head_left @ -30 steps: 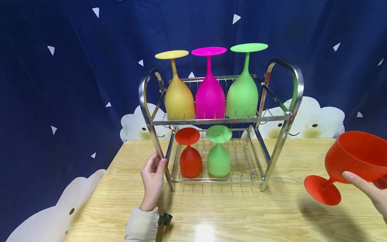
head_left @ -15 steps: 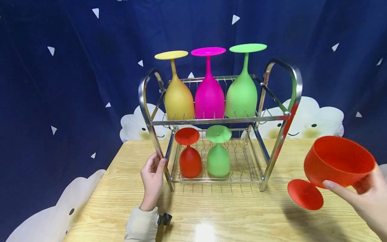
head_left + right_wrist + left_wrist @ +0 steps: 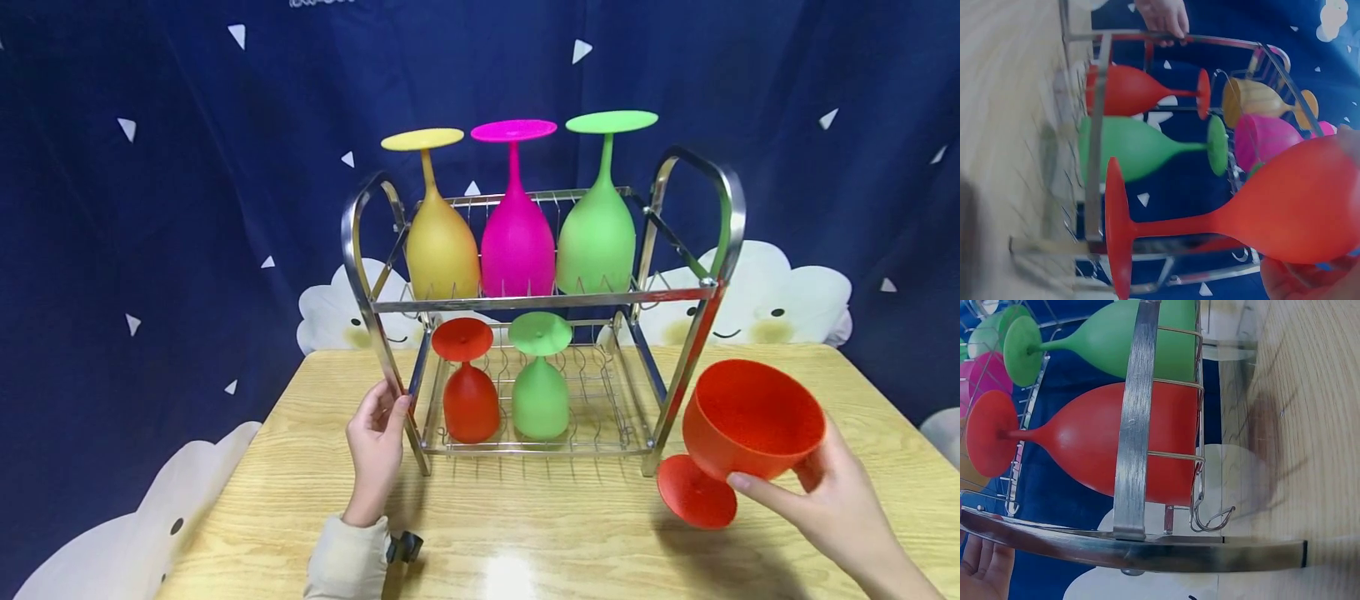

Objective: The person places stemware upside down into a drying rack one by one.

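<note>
My left hand [image 3: 377, 446] grips the left front leg of a two-tier metal dish rack [image 3: 540, 301], thumb in front. In the left wrist view its fingers [image 3: 997, 562] show behind the rail. My right hand [image 3: 840, 500] holds a red plastic goblet [image 3: 716, 454] by its bowl, right of the rack. This goblet is tilted, mouth towards me, foot down and left. On the lower tier a red goblet [image 3: 471, 406] and a green goblet [image 3: 541, 400] stand upside down. Above them, yellow [image 3: 443, 248], magenta [image 3: 517, 243] and green [image 3: 597, 242] goblets stand inverted on the upper tier.
The rack stands on a light wooden table [image 3: 510, 517]. To the right of the green goblet, bare wire slots [image 3: 600, 404] show on the lower tier. A dark blue curtain [image 3: 187, 208] with white triangles and clouds hangs behind.
My right hand has carried the red goblet leftward and slightly down, close to the rack's right leg. The left hand keeps its hold on the rack, and the other goblets stay put.
</note>
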